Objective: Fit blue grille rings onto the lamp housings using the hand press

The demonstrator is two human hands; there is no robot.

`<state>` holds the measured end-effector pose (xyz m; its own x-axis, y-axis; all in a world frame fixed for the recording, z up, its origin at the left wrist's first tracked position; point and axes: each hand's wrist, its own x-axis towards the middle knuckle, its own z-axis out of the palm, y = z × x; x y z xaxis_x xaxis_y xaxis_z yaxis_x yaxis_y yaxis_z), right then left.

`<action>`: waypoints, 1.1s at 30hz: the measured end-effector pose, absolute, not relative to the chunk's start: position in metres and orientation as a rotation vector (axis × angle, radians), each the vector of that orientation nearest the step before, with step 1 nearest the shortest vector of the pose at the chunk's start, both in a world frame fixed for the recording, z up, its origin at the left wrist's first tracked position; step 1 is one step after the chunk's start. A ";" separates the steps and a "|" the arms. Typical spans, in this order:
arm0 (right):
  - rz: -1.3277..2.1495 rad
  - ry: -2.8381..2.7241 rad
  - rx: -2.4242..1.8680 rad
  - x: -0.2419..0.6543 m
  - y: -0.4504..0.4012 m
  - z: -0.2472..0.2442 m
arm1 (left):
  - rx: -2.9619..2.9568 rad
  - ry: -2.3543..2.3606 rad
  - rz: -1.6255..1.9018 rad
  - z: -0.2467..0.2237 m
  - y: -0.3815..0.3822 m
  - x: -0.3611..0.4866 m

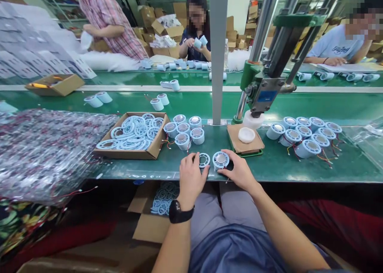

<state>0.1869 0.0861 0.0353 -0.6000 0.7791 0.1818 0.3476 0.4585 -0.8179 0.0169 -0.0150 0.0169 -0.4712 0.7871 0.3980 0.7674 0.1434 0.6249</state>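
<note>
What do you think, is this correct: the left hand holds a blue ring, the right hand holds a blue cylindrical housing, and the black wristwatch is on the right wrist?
Not quite: the head view shows the black wristwatch on the left wrist. The left hand does hold a blue ring, and the right hand a blue cylindrical housing.

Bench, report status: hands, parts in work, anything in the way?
Left hand holding a flat ring; right hand holding a pale-blue cylinder. Ring and cylinder side by side, apart. Nothing seen between them; press stands beyond the right hand.
</note>
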 end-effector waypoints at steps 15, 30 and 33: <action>1.134 -2.085 -1.070 0.235 0.049 0.043 | 1.643 1.648 1.213 0.031 -0.004 0.045; 2.003 -1.630 -0.596 0.238 0.065 0.098 | 1.714 1.744 1.285 0.023 0.005 0.047; 1.934 -1.726 -0.537 0.251 0.057 0.103 | 1.813 1.697 1.398 0.032 -0.010 0.049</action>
<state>0.2514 0.0570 0.1029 -0.8030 0.5952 0.0305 -0.0978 -0.0811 -0.9919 0.0491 -0.0099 0.0322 -0.1650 0.8830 0.4394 0.6004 -0.2635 0.7550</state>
